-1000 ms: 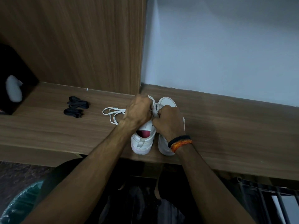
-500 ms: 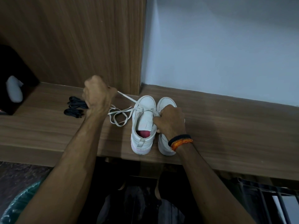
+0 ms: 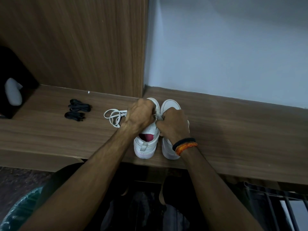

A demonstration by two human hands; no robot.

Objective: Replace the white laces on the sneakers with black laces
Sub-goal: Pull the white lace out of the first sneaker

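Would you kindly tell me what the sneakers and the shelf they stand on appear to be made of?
Sneakers: smooth white upper, probably leather or a synthetic imitation; the surface shows no weave. Shelf: brown wood-grain surface with a matt finish, likely laminate board rather than solid wood, though the picture leaves that open.

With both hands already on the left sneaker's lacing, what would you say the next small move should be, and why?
Probably the left hand should draw another stretch of the white lace out of the left sneaker, while the right hand steadies it. Both hands meet at its eyelets, freed lace loops lie on the shelf, and the black laces wait untouched.
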